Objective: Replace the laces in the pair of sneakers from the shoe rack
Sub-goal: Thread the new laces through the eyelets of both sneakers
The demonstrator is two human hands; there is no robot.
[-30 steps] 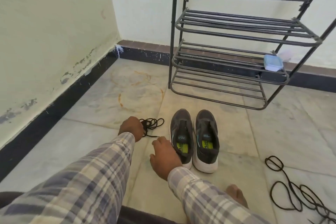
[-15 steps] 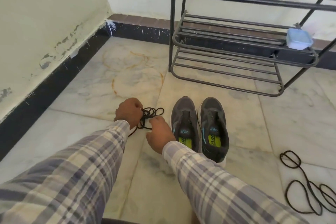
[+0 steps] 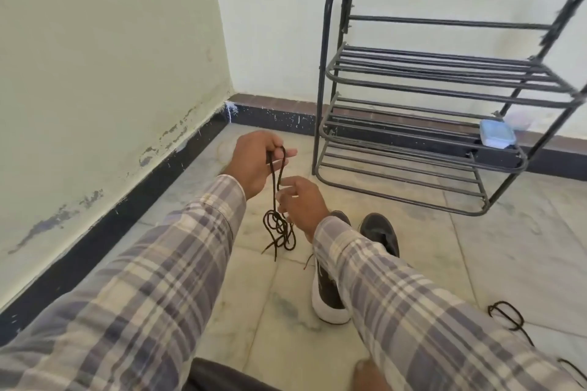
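Observation:
My left hand (image 3: 254, 162) is raised above the floor and pinches the top of a black lace bundle (image 3: 279, 225), which hangs down in tangled loops. My right hand (image 3: 301, 200) is just below and to the right, fingers curled on the hanging strands. A pair of dark grey sneakers with white soles stands on the floor behind my right forearm: the left sneaker (image 3: 327, 295) is largely hidden by the sleeve, and only the toe of the right sneaker (image 3: 381, 232) shows. No laces show on either shoe.
A black metal shoe rack (image 3: 428, 124) stands against the back wall, with a small pale blue box (image 3: 497, 133) on its lower shelf. Another black lace (image 3: 508, 317) lies on the marble floor at right. A wall with dark skirting runs along the left.
Both hands have lifted the black lace bundle off the floor; it now hangs from my left hand. The camera has tilted up, showing the whole rack.

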